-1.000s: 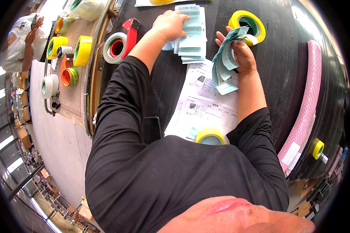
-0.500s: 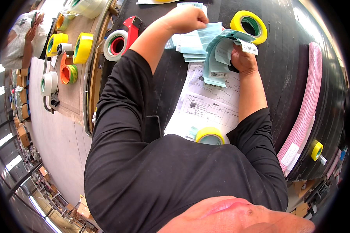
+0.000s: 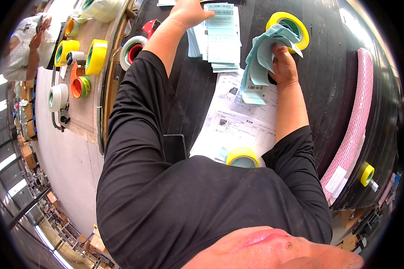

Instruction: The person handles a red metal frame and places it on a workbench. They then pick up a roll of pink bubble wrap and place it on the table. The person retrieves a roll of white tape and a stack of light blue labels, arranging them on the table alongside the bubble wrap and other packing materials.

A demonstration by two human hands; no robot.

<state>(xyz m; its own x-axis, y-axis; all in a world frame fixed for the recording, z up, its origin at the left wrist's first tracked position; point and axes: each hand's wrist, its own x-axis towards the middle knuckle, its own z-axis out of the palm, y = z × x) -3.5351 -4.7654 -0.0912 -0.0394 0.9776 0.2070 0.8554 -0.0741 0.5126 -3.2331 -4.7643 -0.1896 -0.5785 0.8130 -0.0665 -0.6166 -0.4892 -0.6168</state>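
A bundle of light-blue barcode labels (image 3: 259, 67) curls over my right hand (image 3: 283, 66), whose thumb and fingers close around it above some printed sheets (image 3: 238, 121). Stacked light-blue and white barcode labels (image 3: 223, 45) lie on the black table to the left of that bundle. At the top edge, my left hand (image 3: 189, 12) is beside the far end of the stack, thumb stretched toward it. Its other fingers are partly cut off by the picture's edge, and nothing shows in it. Just beyond the bundle lies a yellow tape roll (image 3: 304, 33).
Another tape roll (image 3: 242, 156) rests on the sheets near my chest. To the left are a red tape dispenser (image 3: 151, 28) and a side table (image 3: 87, 114) with several tape rolls. A long pink-wrapped roll (image 3: 360, 116) lies right. A person (image 3: 24, 49) stands far left.
My left hand has moved left and away from the bundle, its thumb now stretched out. The labels in my right hand have shifted slightly, uncovering more of the stack.
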